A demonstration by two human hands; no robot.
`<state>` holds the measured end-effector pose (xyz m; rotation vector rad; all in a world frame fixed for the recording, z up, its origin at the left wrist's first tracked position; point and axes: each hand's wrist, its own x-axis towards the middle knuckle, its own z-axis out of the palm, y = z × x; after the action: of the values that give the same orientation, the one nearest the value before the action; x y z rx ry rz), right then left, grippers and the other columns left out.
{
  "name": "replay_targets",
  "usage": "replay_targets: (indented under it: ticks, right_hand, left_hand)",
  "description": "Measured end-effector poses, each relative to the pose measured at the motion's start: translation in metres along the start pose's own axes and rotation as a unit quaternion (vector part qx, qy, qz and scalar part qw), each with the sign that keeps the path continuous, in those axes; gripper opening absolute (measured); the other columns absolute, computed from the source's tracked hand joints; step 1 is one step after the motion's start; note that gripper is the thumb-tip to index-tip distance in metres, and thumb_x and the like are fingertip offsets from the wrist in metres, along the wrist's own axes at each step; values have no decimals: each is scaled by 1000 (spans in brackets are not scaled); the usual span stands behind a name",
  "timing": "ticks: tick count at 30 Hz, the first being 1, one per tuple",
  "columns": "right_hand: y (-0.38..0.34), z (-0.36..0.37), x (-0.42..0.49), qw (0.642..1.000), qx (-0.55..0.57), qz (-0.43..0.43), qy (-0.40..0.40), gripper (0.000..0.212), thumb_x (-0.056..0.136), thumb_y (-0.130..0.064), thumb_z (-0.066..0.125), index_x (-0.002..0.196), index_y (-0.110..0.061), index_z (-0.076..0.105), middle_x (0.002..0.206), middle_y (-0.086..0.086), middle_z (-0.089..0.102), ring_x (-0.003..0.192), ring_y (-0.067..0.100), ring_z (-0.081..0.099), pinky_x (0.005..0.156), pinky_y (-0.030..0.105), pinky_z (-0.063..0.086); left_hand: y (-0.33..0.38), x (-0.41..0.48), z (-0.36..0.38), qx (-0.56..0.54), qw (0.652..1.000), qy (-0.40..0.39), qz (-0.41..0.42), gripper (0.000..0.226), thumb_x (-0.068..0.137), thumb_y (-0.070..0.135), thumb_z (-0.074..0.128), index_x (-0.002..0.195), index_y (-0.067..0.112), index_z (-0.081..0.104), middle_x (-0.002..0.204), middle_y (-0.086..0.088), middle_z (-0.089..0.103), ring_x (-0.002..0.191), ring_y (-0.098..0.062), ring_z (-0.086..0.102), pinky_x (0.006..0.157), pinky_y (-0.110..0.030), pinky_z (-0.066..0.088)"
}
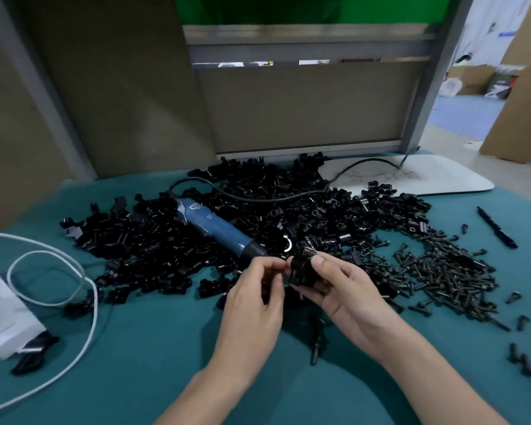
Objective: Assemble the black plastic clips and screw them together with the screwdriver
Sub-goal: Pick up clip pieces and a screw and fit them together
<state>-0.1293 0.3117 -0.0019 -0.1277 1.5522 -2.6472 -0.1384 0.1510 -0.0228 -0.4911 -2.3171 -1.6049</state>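
Observation:
My right hand [344, 289] grips a black plastic clip [301, 268] above the teal table. My left hand [255, 289] pinches at the clip's left side; whether it holds a small part is hidden by the fingers. A big heap of black clips [227, 228] covers the middle of the table. The blue electric screwdriver [215, 228] lies on the heap, tip pointing toward my hands, its black cable looping to the back. A pile of black screws [448, 277] lies to the right.
A white charger with a looped white cable [74, 280] lies at the left. A white board [411, 176] sits at the back right, a black bit [497, 228] at the far right. A few assembled pieces [318, 338] rest near my wrists. Partition panels close off the back.

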Motion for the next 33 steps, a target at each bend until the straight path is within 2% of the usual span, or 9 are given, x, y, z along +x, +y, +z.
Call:
replay_targets:
  ticks: [3, 6, 9, 12, 14, 20, 25, 28, 33]
  right_hand:
    - [1, -2, 1, 1000, -2, 0, 10, 30, 93, -27, 69, 110, -4, 78, 115, 18, 74, 111, 25, 71, 91, 31, 58]
    - [-1, -3, 0, 1000, -1, -4, 18, 29, 96, -22, 61, 110, -3, 77, 117, 20, 73, 114, 28, 70, 94, 33, 58]
    - [-3, -4, -1, 1000, -1, -9, 11, 35, 96, -25, 64, 114, 3, 73, 121, 25, 71, 117, 33, 69, 91, 33, 59]
    - [-1, -5, -1, 1000, -19, -2, 14, 35, 97, -23, 62, 116, 5, 71, 122, 27, 70, 115, 34, 69, 86, 36, 60]
    - [1, -4, 0, 999, -29, 6, 14, 33, 93, -24, 64, 112, 0, 75, 120, 23, 72, 111, 31, 71, 83, 37, 61]
    - [4, -4, 2, 999, -30, 17, 8, 32, 92, -22, 65, 112, -1, 76, 123, 21, 72, 115, 31, 70, 87, 34, 60]
    - [1, -7, 1, 999, 28, 13, 10, 28, 93, -19, 63, 106, 1, 77, 117, 23, 72, 109, 28, 72, 86, 32, 60]
    - [0, -8, 1, 1000, 25, 13, 7, 29, 95, -20, 62, 108, 2, 77, 118, 24, 72, 110, 29, 72, 86, 31, 60]
    - [4, -7, 2, 999, -41, -2, -4, 31, 90, -29, 71, 114, -9, 77, 122, 17, 73, 118, 30, 69, 91, 39, 59]
  left_hand:
    - [-3, 1, 0, 17, 1000, 0, 1, 16, 101, 29, 55, 104, 45, 57, 98, 26, 68, 96, 0, 65, 77, -10, 45]
    - [-2, 2, -1, -29, 1000, 1, 4, 15, 103, 32, 55, 109, 44, 61, 100, 26, 70, 100, 0, 67, 79, -9, 47]
    - [-1, 1, -3, -96, 995, 22, 1, 12, 101, 37, 56, 110, 39, 65, 101, 20, 74, 100, -2, 70, 82, -16, 53]
    - [0, 1, -3, -103, 993, 57, -11, 11, 101, 43, 53, 98, 39, 64, 90, 15, 73, 81, -8, 70, 69, -25, 55]
    - [1, 2, -3, -118, 990, 70, -23, 13, 102, 38, 53, 94, 38, 63, 91, 13, 74, 80, -10, 69, 65, -20, 54]
    - [-5, 4, -1, -134, 989, 22, -61, 15, 101, 22, 61, 99, 36, 66, 97, 13, 74, 93, -7, 70, 80, -20, 55]
    - [-2, 3, 0, -98, 994, -38, -17, 31, 100, 9, 59, 114, 36, 67, 115, 19, 64, 114, -4, 62, 94, -16, 50]
    - [-2, 3, 1, -71, 997, -16, -10, 24, 101, 15, 60, 113, 35, 68, 110, 20, 67, 108, -6, 66, 90, -21, 53]
    - [1, 5, -4, -146, 987, 54, -37, 12, 97, 28, 67, 102, 38, 71, 99, 11, 67, 93, -10, 67, 79, -19, 53]
